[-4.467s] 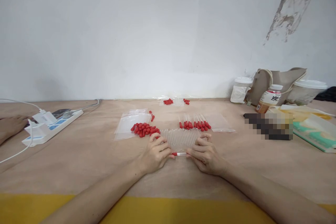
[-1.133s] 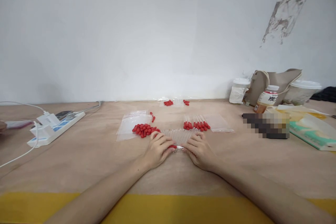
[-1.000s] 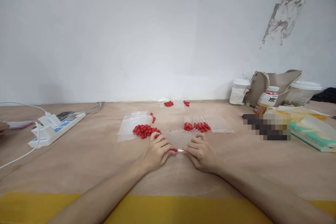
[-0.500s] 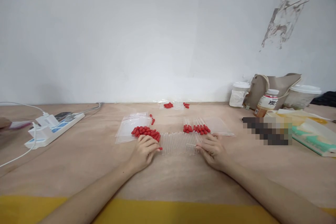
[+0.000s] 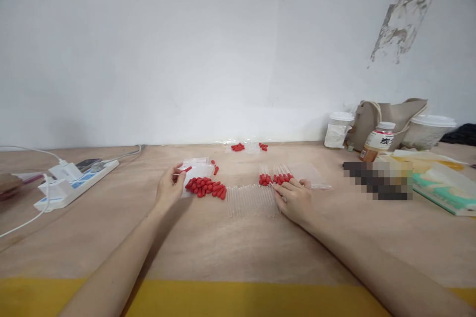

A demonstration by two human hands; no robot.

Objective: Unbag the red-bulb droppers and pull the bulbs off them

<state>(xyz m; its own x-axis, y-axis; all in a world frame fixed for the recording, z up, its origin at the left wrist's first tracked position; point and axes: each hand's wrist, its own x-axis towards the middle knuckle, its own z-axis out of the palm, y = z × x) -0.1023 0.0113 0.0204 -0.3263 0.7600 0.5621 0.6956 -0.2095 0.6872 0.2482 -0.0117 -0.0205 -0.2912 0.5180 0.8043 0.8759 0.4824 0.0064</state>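
My left hand (image 5: 171, 186) is raised at the left of a pile of red rubber dropper bulbs (image 5: 204, 187), pinching a single red bulb (image 5: 188, 169) over clear plastic bags (image 5: 193, 171). A row of thin glass dropper tubes (image 5: 251, 201) lies side by side in the middle of the table. At its right end, my right hand (image 5: 295, 199) has thumb and fingers closed on a glass tube, mostly hidden by the fingers. Just beyond lie two groups of droppers with red bulbs fitted, a left group (image 5: 265, 179) and a right group (image 5: 283, 178).
Another clear bag (image 5: 314, 177) lies right of the droppers. More red bulbs (image 5: 238, 147) rest near the wall. A white power strip (image 5: 80, 185) with cables stands left; a bottle (image 5: 378, 142), lidded cups, a bag and a book (image 5: 444, 190) are right. Someone's blurred hand shows at far left.
My left hand has lifted from the pile and moved left and away from me with a red bulb. My right hand has shifted slightly; the glass tube no longer sticks out leftward.
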